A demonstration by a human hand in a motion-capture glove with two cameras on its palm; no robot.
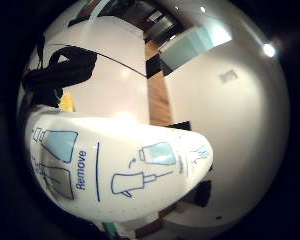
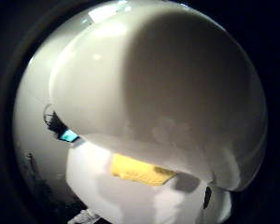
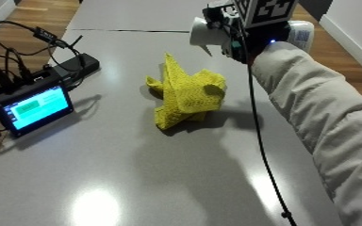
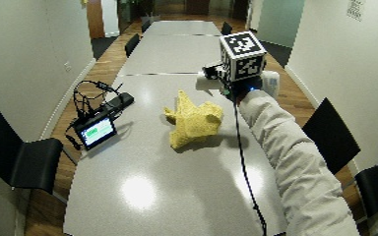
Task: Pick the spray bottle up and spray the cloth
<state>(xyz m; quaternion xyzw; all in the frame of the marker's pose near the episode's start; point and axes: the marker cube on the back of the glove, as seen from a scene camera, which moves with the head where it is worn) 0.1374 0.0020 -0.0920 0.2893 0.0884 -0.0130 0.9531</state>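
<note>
A crumpled yellow cloth (image 3: 186, 94) lies on the grey table (image 3: 118, 179), near its middle. My gloved right hand (image 3: 241, 40) grips a white spray bottle (image 3: 301, 33) in the air beyond the cloth. The bottle lies sideways, and its white spray head (image 3: 203, 30) points out over the table just past the cloth's far edge. In the little finger side palm view the bottle's label (image 1: 120, 170), with blue drawings, sits close to the palm. The thumb side palm view is mostly filled by the bottle (image 2: 168, 93), with the cloth (image 2: 137, 170) showing under it.
A small lit screen (image 3: 33, 106) with a black box (image 3: 74, 66) and tangled cables stands at the table's left edge. Black chairs (image 4: 18, 157) line both sides of the table. A seam (image 3: 131, 31) crosses the table behind the cloth.
</note>
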